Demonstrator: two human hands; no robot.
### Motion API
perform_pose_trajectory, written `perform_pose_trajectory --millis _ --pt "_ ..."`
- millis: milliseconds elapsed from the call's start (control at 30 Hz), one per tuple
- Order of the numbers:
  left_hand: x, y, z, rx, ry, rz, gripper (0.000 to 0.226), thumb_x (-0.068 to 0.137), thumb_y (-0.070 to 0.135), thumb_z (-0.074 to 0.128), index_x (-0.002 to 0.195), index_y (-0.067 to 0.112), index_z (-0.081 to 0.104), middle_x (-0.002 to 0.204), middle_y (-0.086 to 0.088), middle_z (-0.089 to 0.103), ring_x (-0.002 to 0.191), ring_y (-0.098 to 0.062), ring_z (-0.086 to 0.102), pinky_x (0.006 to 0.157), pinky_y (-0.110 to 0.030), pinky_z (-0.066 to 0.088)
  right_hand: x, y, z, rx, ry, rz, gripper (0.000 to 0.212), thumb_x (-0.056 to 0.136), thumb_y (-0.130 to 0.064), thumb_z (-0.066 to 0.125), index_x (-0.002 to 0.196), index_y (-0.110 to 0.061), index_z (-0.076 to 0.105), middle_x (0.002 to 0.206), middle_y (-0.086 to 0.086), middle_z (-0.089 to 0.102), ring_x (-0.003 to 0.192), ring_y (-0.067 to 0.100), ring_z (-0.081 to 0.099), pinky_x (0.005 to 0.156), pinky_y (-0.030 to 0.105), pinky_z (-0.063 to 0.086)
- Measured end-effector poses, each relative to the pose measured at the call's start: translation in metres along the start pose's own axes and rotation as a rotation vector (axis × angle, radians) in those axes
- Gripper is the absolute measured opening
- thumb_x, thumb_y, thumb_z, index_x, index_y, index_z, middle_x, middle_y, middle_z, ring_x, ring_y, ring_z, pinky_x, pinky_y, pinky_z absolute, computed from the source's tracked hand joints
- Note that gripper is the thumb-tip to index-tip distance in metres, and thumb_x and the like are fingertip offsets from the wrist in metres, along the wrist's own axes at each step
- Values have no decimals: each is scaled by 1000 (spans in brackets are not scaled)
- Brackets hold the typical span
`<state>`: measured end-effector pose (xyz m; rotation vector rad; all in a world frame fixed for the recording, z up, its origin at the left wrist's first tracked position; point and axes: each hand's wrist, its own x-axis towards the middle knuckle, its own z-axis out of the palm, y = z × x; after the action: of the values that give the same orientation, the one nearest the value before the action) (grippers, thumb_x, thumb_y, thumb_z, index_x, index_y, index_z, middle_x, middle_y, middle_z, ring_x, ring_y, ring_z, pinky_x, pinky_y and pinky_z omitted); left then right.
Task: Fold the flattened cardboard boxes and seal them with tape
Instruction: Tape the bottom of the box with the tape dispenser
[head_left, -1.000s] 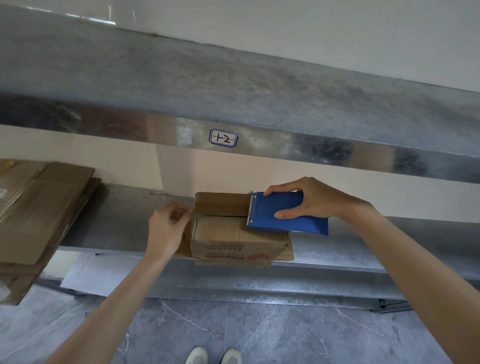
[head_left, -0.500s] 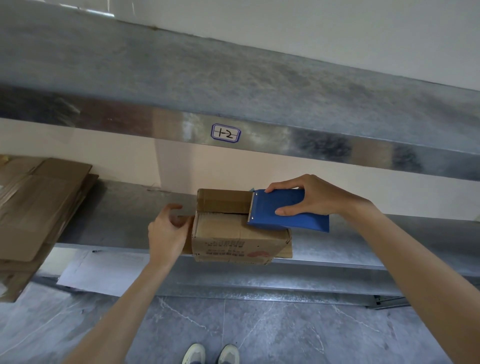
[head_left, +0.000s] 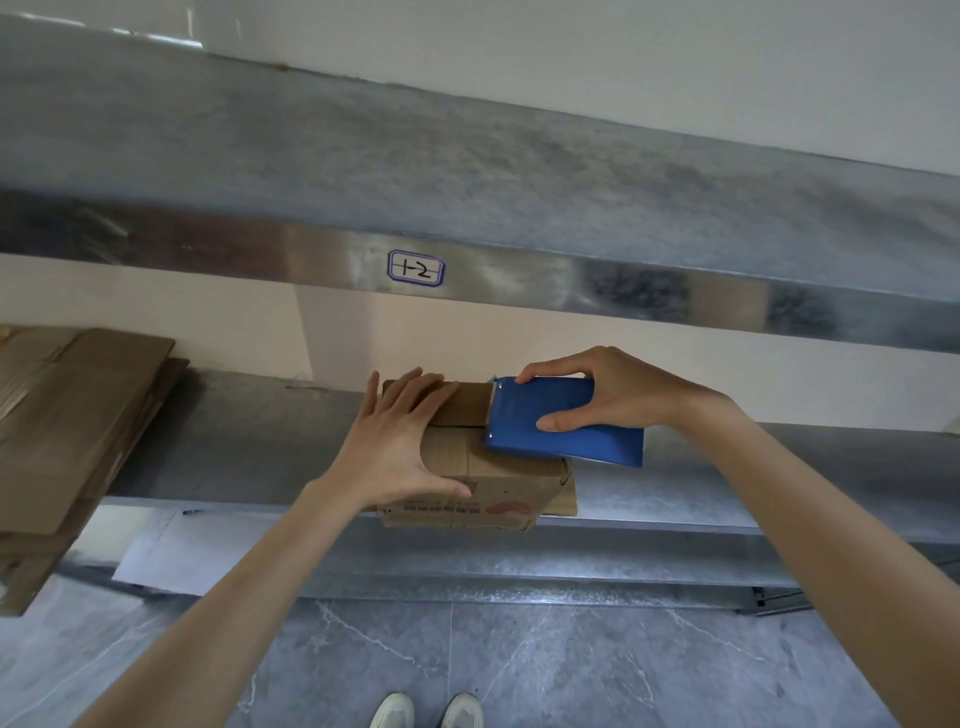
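While you are standing at the rack, the cardboard box is sitting at the front lip of the lower shelf, its printed face turned toward you and hanging just over the edge. Bare metal is stretching away on both sides of it, more to the right. The wall is closing off the back just behind the box. The upper shelf, carrying a label marked "1-2", is capping the space above your hands. A stack of flattened boxes is lying well apart at the left end, overhanging the front edge.

The box is lying with its wider side running left to right, its top facing up and a darker flap showing along the far side.

Your left hand is lying flat on the left part of the top, its fingers straight and spread toward the wall, the thumb reaching down onto the front face. Your right hand is gripping the blue tape dispenser, thumb on its upper face and the other fingers curling over its far edge. The dispenser is resting on the right part of the box top, its long axis running left to right and its toothed edge pointing left, toward your other hand. Its tail is sticking out past the box's right side.

Below, your shoes are showing on the grey floor.
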<state>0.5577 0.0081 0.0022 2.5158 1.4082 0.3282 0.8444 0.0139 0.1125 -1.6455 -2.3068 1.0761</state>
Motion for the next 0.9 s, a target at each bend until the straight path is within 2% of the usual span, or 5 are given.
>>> perform_pose_trajectory --millis 67,167,500,667,900 --pt "0 -2 5 -43 87 22 120 55 87 69 153 27 33 156 3 33 147 -22 26 123 -49 6 -2 1 0 13 -6 -3 48 77 -54 79 121 -61 59 126 -45 51 118 -10 52 104 27 46" --pt "0 -6 7 -88 114 56 116 54 83 72 150 28 37 151 4 38 141 -20 34 123 -49 13 -6 5 -1 44 -29 -16 50 76 -55 79 120 -65 57 126 -46 51 119 -12 51 105 25 45" --pt "2 -10 7 -138 63 65 113 55 82 70 151 33 34 152 9 35 142 -16 31 124 -47 11 -30 39 -17 125 -49 -20 53 68 -62 79 118 -62 61 125 -41 56 115 -15 53 100 20 45" --pt "3 -12 8 -142 50 58 113 55 82 71 151 36 33 153 13 32 144 -13 28 125 -46 11 -53 67 -33 109 -22 40 57 62 -64 79 116 -63 62 124 -42 56 113 -15 55 101 24 48" --pt "3 -11 7 -162 36 35 114 54 80 74 152 38 32 154 16 30 145 -11 25 125 -45 11 -60 80 -38 51 -28 83 54 72 -45 85 115 -65 61 120 -44 57 110 -12 57 99 26 52"
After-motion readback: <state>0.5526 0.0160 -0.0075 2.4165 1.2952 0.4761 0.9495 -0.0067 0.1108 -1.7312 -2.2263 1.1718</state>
